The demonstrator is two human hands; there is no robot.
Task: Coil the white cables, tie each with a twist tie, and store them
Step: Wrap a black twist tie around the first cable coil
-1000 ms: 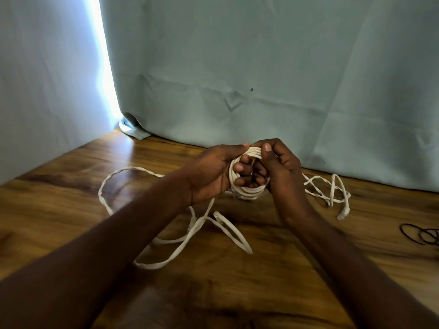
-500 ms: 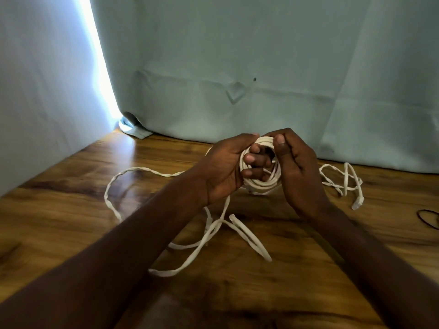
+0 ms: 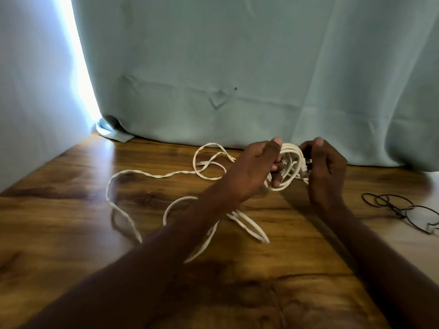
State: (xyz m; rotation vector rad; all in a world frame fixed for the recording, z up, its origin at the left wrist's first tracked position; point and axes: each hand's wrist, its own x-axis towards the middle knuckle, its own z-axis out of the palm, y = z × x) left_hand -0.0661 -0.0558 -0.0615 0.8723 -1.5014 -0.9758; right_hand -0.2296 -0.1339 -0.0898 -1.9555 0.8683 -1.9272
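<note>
- since the earlier frame both hands have shifted right and toward the curtain; the loose cable end that lay right of the right hand is gone from that spot, and more loops lie left of the hands.
- counted: one white cable [image 3: 152,175], part wound into one coil [image 3: 291,165]; two hands; one tangle of thin black wire [image 3: 401,207].
- left hand [image 3: 251,173]: fingers curled through the coil, thumb on its top edge, gripping it above the desk [image 3: 59,210].
- right hand [image 3: 326,172]: fingers bent, pinching the coil's right side; the exact contact is blurred.
- uncoiled cable trails in loops over the desk, left of and beneath the left forearm, which hides part of it.
- black wire lies on the desk, well right of the right hand.
- pale blue curtain [image 3: 237,67] hangs behind, touching the desk.
</note>
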